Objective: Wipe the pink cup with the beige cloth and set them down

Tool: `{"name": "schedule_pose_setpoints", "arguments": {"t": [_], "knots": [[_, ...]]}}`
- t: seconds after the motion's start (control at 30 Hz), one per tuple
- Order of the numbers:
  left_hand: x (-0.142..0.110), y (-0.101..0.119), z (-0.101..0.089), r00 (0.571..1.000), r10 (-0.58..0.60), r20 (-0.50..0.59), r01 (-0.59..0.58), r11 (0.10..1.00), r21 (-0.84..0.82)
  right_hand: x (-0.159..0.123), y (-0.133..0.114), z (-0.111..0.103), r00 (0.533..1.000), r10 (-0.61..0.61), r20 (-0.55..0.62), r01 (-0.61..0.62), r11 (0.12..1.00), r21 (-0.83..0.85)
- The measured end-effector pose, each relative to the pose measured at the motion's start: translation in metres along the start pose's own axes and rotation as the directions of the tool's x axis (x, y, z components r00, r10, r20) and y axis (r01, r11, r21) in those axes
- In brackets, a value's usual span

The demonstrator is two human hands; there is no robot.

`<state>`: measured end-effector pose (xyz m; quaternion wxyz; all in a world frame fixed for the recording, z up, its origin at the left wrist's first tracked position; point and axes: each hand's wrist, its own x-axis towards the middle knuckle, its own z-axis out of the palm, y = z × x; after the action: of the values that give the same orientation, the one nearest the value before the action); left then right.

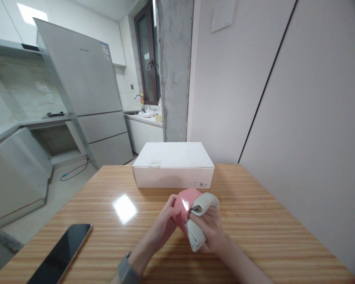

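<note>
A glossy pink bowl is tilted on its side above the near middle of the wooden table. My left hand grips its left edge, with the thumb and fingers closed on the rim. A folded pale grey cloth is bunched in my right hand and pressed against the bowl's right side. Part of the cloth sticks up past my knuckles. The bowl's inside and my right fingertips are mostly hidden by the cloth. On my left wrist is a grey watch band.
Just beyond my hands, a closed white box stands at the table's far edge. A black phone lies at the near left. A pale wall runs along the right, and a fridge stands at the back left.
</note>
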<state>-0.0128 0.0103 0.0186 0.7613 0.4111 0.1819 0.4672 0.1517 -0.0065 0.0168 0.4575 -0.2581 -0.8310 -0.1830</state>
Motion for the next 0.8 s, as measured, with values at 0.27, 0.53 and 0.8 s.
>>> {"name": "schedule_pose_setpoints", "arguments": {"t": [0.27, 0.53, 0.8], "knots": [[0.001, 0.013, -0.006, 0.967, -0.023, -0.255, 0.155, 0.846, 0.51, 0.007, -0.015, 0.008, 0.987, -0.123, 0.098, 0.116, 0.991, 0.073], [0.0, 0.013, -0.006, 0.988, 0.029, -0.153, 0.1, 0.637, 0.764, 0.0, -0.007, 0.008, 0.997, -0.006, 0.082, -0.005, 0.991, 0.131], [-0.004, 0.019, 0.003, 0.999, -0.018, -0.041, 0.039, 0.791, 0.611, -0.001, 0.0, -0.001, 1.0, -0.001, 0.021, -0.001, 0.996, 0.086]]}}
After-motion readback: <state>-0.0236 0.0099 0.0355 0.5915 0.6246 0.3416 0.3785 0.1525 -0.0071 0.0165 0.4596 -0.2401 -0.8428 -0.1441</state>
